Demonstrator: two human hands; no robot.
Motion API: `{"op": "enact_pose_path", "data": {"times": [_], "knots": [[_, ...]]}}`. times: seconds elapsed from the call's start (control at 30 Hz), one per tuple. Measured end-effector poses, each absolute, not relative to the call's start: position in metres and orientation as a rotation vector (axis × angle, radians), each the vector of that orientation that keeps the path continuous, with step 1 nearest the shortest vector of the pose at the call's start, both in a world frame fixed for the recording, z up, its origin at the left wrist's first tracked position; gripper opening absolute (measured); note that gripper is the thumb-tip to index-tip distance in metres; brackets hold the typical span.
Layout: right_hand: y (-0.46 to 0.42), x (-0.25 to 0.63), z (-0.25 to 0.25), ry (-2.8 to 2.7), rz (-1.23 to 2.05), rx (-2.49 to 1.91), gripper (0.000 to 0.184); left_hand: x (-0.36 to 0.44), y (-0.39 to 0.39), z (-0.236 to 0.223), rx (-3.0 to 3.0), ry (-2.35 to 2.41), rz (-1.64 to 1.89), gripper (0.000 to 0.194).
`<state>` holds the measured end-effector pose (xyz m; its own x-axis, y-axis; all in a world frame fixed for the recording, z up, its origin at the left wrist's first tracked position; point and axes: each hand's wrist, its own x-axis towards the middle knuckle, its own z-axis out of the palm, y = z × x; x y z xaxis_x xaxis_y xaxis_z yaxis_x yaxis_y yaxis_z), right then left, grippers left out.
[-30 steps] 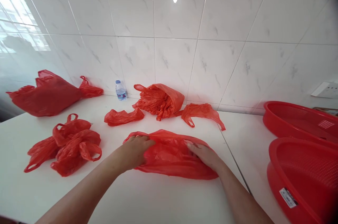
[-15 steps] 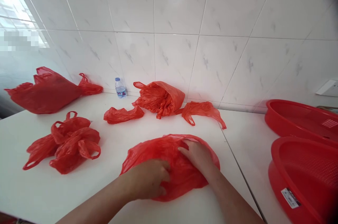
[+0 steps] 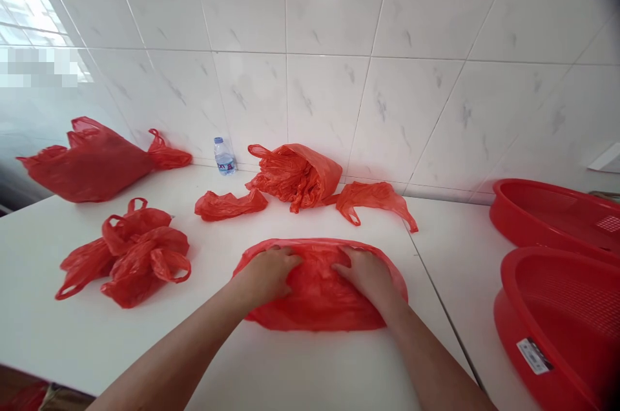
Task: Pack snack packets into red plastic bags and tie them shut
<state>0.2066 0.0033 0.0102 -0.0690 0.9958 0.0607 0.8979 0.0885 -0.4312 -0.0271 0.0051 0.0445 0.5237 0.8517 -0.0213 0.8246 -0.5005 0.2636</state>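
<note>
A red plastic bag (image 3: 314,307) lies spread in a wide oval on the white table in front of me. On its left side rests my left hand (image 3: 271,275), fingers apart and bent down against the plastic. My right hand (image 3: 369,276) lies on the bag's right side, also with spread fingers, thumb pointing inward. Both hands touch the film, and neither is closed round it. Whether they lie on top of the bag or inside its mouth, I cannot tell.
Several crumpled red bags (image 3: 145,256) lie at left. A stuffed red bag (image 3: 106,168), a small water bottle (image 3: 225,158) and an open bag full of bags (image 3: 320,172) stand along the tiled wall. Red plastic baskets (image 3: 513,275) sit at right, past a table seam (image 3: 438,298).
My left hand has moved up and away from me, and its fingers have opened out. The bag's near edge has drawn back and the bag looks wider and flatter. My right hand stays nearly in place.
</note>
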Motion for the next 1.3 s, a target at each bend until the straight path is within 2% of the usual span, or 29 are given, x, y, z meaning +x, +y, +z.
{"op": "enact_pose_path", "data": {"times": [0.1, 0.2, 0.27, 0.4, 0.5, 0.67, 0.77, 0.9, 0.97, 1.1, 1.3], "knots": [[0.004, 0.209, 0.013, -2.022, 0.515, -1.881, 0.032, -0.039, 0.019, 0.035, 2.52, 1.442, -0.071, 0.067], [0.005, 0.21, 0.014, -2.007, 0.552, -1.899, 0.035, -0.044, 0.022, 0.039, 2.482, 1.418, -0.075, 0.072], [0.005, 0.211, 0.013, -2.007, 0.517, -1.883, 0.039, -0.042, 0.019, 0.047, 2.482, 1.399, 0.014, 0.065], [0.008, 0.213, 0.008, -2.032, 0.442, -1.84, 0.047, -0.029, 0.015, 0.057, 2.583, 1.37, 0.28, 0.034], [0.007, 0.212, 0.008, -2.041, 0.428, -1.814, 0.046, -0.024, 0.018, 0.048, 2.651, 1.379, 0.273, 0.03], [0.0, 0.205, 0.015, -2.04, 0.396, -1.874, 0.034, -0.029, 0.027, 0.024, 2.547, 1.464, 0.095, 0.063], [-0.007, 0.195, 0.017, -2.056, 0.336, -1.854, 0.029, -0.031, 0.028, 0.022, 2.532, 1.479, 0.068, 0.071], [-0.017, 0.176, 0.015, -2.208, 0.272, -1.541, 0.033, -0.03, 0.03, 0.024, 2.499, 1.497, 0.009, 0.075], [-0.018, 0.169, 0.012, -2.292, 0.299, -1.452, 0.041, -0.03, 0.031, 0.022, 2.485, 1.454, 0.008, 0.073], [-0.007, 0.174, 0.004, -2.296, 0.54, -1.61, 0.075, -0.035, 0.033, 0.015, 2.429, 1.382, -0.008, 0.08], [0.018, 0.202, -0.004, -2.163, 0.739, -1.876, 0.085, -0.053, 0.036, 0.006, 2.341, 1.338, 0.143, 0.096]]}}
